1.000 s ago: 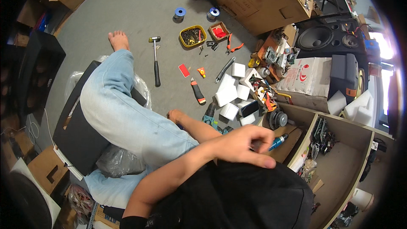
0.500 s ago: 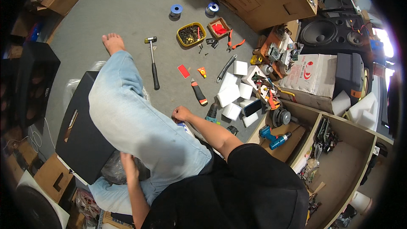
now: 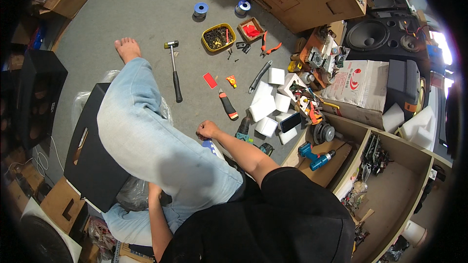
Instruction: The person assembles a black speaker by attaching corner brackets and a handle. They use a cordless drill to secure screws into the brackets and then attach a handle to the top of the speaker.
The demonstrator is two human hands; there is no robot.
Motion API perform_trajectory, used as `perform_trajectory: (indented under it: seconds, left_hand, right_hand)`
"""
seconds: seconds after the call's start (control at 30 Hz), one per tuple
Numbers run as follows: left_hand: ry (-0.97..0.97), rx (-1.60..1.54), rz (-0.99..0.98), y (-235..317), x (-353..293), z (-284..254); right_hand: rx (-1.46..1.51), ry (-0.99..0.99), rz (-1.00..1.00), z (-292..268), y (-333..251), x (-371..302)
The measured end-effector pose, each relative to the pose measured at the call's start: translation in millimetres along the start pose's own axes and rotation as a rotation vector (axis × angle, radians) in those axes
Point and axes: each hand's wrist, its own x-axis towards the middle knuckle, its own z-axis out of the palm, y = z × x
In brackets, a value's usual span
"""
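Down by the knee, the right hand [image 3: 208,129] is curled over a small blue-and-white thing [image 3: 210,145]; left hand [image 3: 155,192] fingers are hidden under the leg [image 3: 146,131]

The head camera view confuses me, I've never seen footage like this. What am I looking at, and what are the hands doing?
It's a wide fisheye camera worn on a person's head, looking down, so straight edges bend. The person sits on a grey floor, one jeans leg stretched out barefoot. The right hand is closed, low beside the knee, next to a blue-and-white object; whether it grips anything is unclear. The left hand is mostly hidden under the leg. Scattered about: a hammer, a utility knife, white foam blocks, a yellow tray.
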Motion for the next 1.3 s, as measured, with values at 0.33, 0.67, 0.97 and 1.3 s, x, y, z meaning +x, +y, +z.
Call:
perform_trajectory:
  seconds: [0.33,0.67,0.97,1.3]
  left_hand:
    - [0.162,-0.107,0.231,161,-49,-87]
    - [0.958,0.712,0.441,217,27,-81]
    - [0.979,0.657,0.511,209,32,-83]
    - [0.847,0.665,0.478,218,12,-64]
  right_hand:
    - [-0.125,0.605,-0.574,-114,-160,20]
    - [-0.877,1.091,-0.216,-219,-273,108]
    - [-0.835,0.951,-0.172,-224,-261,117]
    - [-0.703,0.905,-0.182,-235,-258,117]
